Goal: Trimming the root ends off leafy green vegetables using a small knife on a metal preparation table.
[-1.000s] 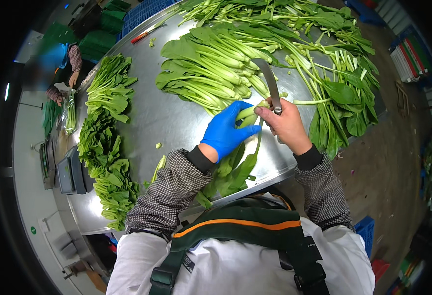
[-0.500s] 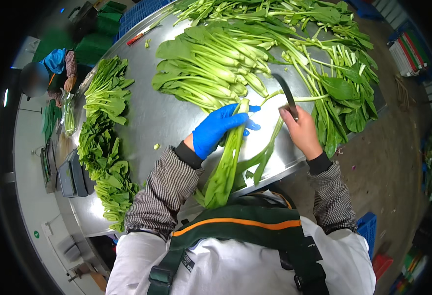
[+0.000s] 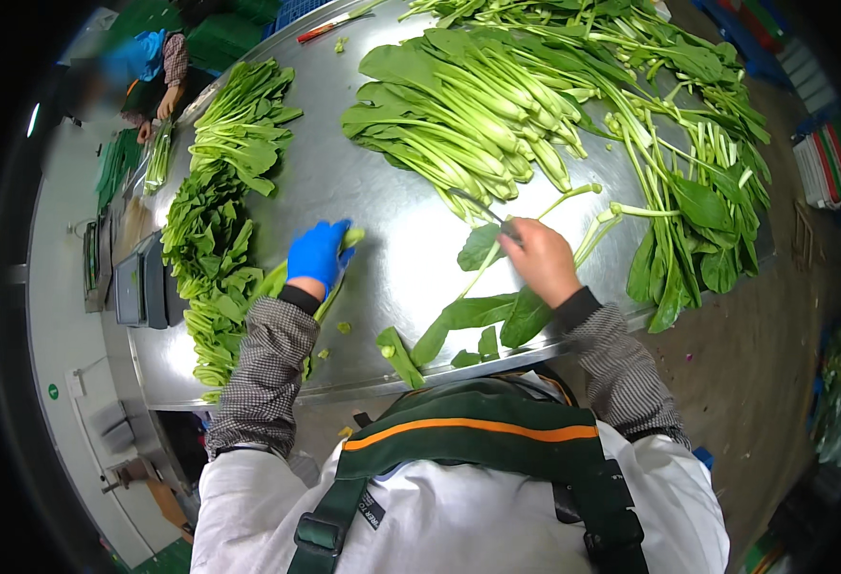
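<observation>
My left hand (image 3: 321, 254), in a blue glove, is closed round a green leafy vegetable (image 3: 272, 281). Its pale stem end pokes out past the fingers. The hand hovers beside a long row of leafy greens (image 3: 212, 225) at the table's left. My bare right hand (image 3: 543, 260) grips a knife (image 3: 480, 208), the dark blade pointing away to the left, its handle mostly hidden in the fist. Loose leaves (image 3: 482, 314) and a cut piece (image 3: 399, 358) lie below it near the front edge. Beyond sits a heap of greens (image 3: 478, 115), stems toward the right.
More greens (image 3: 698, 206) cover the right and far sides of the metal table (image 3: 344, 191). A red-handled tool (image 3: 325, 32) lies at the far edge. A grey device (image 3: 141, 282) stands at left, and another person's hand (image 3: 169, 101) holds a bundle of greens (image 3: 158, 158).
My left hand has carried the vegetable leftward, toward the row. My right hand with the knife has come a little lower and left. Leaves now lie loose near the front edge.
</observation>
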The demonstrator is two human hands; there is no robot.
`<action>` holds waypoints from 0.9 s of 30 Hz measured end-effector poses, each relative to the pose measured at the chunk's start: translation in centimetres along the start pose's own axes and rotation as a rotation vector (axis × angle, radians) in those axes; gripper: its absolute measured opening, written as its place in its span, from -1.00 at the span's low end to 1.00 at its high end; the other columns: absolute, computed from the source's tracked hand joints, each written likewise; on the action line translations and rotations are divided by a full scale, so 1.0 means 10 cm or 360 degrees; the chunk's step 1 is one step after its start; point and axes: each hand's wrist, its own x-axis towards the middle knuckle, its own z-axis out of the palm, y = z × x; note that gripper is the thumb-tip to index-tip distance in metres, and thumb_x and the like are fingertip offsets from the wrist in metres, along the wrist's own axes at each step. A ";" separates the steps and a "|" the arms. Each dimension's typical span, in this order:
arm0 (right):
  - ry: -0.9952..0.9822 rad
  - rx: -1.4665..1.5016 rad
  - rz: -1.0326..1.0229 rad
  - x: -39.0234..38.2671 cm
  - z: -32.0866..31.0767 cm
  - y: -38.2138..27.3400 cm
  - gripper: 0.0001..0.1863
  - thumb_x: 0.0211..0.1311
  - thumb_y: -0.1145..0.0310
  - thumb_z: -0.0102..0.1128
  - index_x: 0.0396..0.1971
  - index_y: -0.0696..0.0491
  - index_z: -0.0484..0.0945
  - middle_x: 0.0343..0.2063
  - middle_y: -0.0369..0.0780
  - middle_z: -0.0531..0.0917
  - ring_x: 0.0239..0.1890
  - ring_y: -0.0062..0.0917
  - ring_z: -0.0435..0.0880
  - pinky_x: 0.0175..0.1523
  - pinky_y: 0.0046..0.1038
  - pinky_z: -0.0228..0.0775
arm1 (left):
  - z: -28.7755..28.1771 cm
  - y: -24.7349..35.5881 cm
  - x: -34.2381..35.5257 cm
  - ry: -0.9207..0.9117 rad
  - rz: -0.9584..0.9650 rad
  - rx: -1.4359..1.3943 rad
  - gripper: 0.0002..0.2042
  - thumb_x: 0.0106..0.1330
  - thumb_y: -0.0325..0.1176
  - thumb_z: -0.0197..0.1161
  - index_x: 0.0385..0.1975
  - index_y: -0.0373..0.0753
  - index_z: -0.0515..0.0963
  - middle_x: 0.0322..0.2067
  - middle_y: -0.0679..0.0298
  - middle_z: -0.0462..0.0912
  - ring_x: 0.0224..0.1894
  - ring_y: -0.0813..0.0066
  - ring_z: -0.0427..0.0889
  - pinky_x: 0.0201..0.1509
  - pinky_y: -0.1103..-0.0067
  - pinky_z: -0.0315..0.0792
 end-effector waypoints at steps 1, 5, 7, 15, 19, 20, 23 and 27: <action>-0.0007 -0.0002 -0.0009 0.06 0.12 -0.04 -0.76 0.14 0.22 0.24 -0.43 0.11 0.51 -0.45 -0.08 0.60 -0.37 -0.12 0.59 -0.29 -0.19 0.42 | 0.15 -0.12 -0.11 -0.0039 -0.0101 0.0106 -0.48 0.19 -0.12 0.30 0.16 -0.05 0.41 -0.25 0.02 0.57 -0.22 0.00 0.57 -0.12 0.27 0.46; -0.0014 -0.0312 -0.0123 0.27 0.42 -0.05 -0.76 0.09 0.25 0.28 -0.46 0.10 0.48 -0.47 -0.12 0.57 -0.44 -0.17 0.61 -0.36 -0.23 0.45 | 0.31 -0.10 -0.34 -0.0072 -0.0321 0.0010 -0.40 0.15 -0.04 0.33 0.18 -0.11 0.38 -0.23 0.05 0.58 -0.21 0.06 0.59 -0.13 0.27 0.47; -0.0092 -0.0539 -0.0130 0.33 0.54 -0.04 -0.75 0.02 0.29 0.32 -0.42 0.10 0.46 -0.45 -0.13 0.57 -0.47 -0.21 0.62 -0.42 -0.26 0.47 | 0.35 -0.10 -0.39 0.0203 -0.0235 -0.0077 -0.41 0.16 -0.09 0.33 0.20 -0.12 0.38 -0.22 0.05 0.58 -0.19 0.05 0.58 -0.08 0.27 0.45; 0.0031 -0.0434 -0.0120 0.37 0.38 -0.14 -0.80 -0.02 0.35 0.23 -0.47 0.11 0.44 -0.52 -0.09 0.58 -0.47 -0.14 0.60 -0.38 -0.17 0.44 | 0.04 0.66 -0.22 0.0372 0.0137 -0.0950 -0.63 0.18 -0.40 0.32 0.02 -0.20 0.55 -0.24 0.18 0.62 -0.17 0.22 0.57 0.00 0.43 0.42; -0.0094 -0.0140 -0.0007 0.28 -0.22 -0.42 -0.76 -0.01 0.28 0.23 -0.48 0.14 0.47 -0.58 -0.01 0.58 -0.47 -0.07 0.58 -0.36 -0.13 0.39 | -0.30 1.13 -0.05 0.0688 0.0577 -0.0862 -0.57 0.11 -0.43 0.33 0.05 -0.17 0.54 -0.18 0.16 0.61 -0.12 0.16 0.56 0.01 0.41 0.43; -0.0162 -0.0014 -0.0021 0.27 -0.39 -0.45 -0.76 0.00 0.27 0.24 -0.48 0.15 0.49 -0.57 -0.01 0.58 -0.47 -0.07 0.58 -0.36 -0.13 0.38 | -0.42 1.28 0.01 0.0707 0.0655 -0.0846 -0.54 0.09 -0.41 0.34 0.07 -0.18 0.53 -0.14 0.14 0.59 -0.10 0.12 0.54 0.01 0.38 0.43; -0.0328 0.0345 0.0107 0.21 -0.75 -0.53 -0.74 0.06 0.24 0.23 -0.41 0.16 0.56 -0.57 -0.03 0.60 -0.49 -0.13 0.59 -0.35 -0.23 0.41 | -0.64 1.71 0.17 0.0833 0.0810 -0.0640 -0.54 0.13 -0.34 0.33 0.09 -0.18 0.52 -0.18 0.14 0.59 -0.15 0.08 0.56 -0.02 0.41 0.44; -0.0025 0.0533 0.0142 0.07 -0.89 -0.47 -0.79 0.16 0.28 0.21 -0.34 0.13 0.59 -0.49 -0.10 0.63 -0.47 -0.25 0.62 -0.35 -0.35 0.43 | -0.57 1.91 0.24 0.0176 0.0462 -0.1576 -0.65 0.34 -0.32 0.21 0.09 -0.26 0.51 -0.22 0.20 0.65 -0.30 0.42 0.61 -0.17 0.59 0.48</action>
